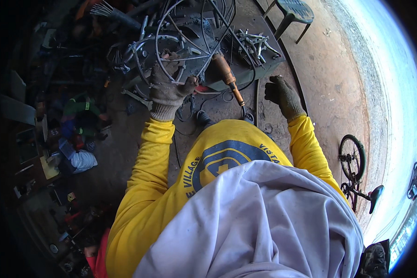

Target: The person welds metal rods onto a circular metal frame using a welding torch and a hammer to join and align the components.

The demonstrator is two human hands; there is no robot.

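My left hand (pixel 168 90), in a dirty grey work glove, is at a frame of bent metal rods (pixel 158 34) with curved hoops. Its fingers close round part of the frame and the thumb points right; the exact grip is partly hidden. To the right of that hand, an orange-brown cylindrical power tool (pixel 224 68) with a tapered rear end and a cord rests at the near edge of the metal worktable (pixel 264 69). My right hand (pixel 285 96), in a darker glove, hangs in the air right of the table, fingers curled, with nothing visible in it.
Loose metal pieces (pixel 255 44) lie on the table's right. A dark plastic chair (pixel 295 11) stands beyond it, and a bicycle (pixel 353 160) is at the right. Cables cross the floor near my shoes (pixel 203 118). Clutter and a white bag (pixel 83 161) are at the left.
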